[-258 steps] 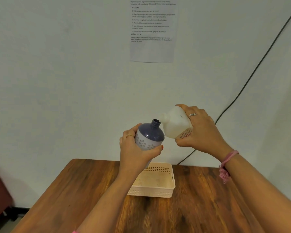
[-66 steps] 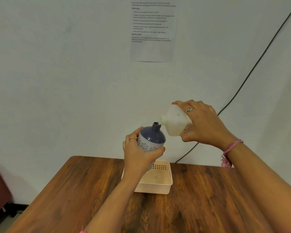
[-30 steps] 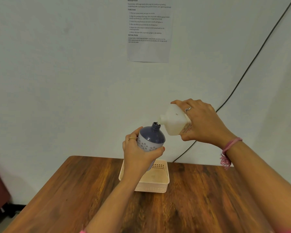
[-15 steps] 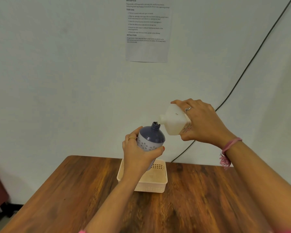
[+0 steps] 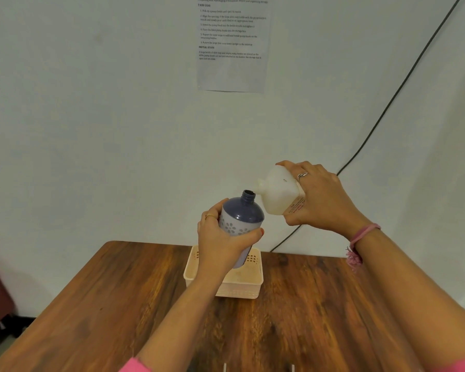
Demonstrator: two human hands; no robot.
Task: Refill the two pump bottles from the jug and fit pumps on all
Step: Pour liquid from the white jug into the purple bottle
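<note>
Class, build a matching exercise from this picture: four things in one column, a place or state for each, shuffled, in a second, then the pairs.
1. purple bottle
2. white jug
3. basket
4. printed sheet

a. on the wall
b. tipped, in the right hand
c. on the table
d. upright, uncapped, in the left hand

Pairs: 1-d, 2-b, 3-c, 4-a

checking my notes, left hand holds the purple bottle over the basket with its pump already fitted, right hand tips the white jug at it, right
Not quite. The head view shows the purple bottle with a bare open neck and no pump on it. The rest stands: the left hand holds it above the basket, and the right hand tips the white jug toward its mouth.
</note>
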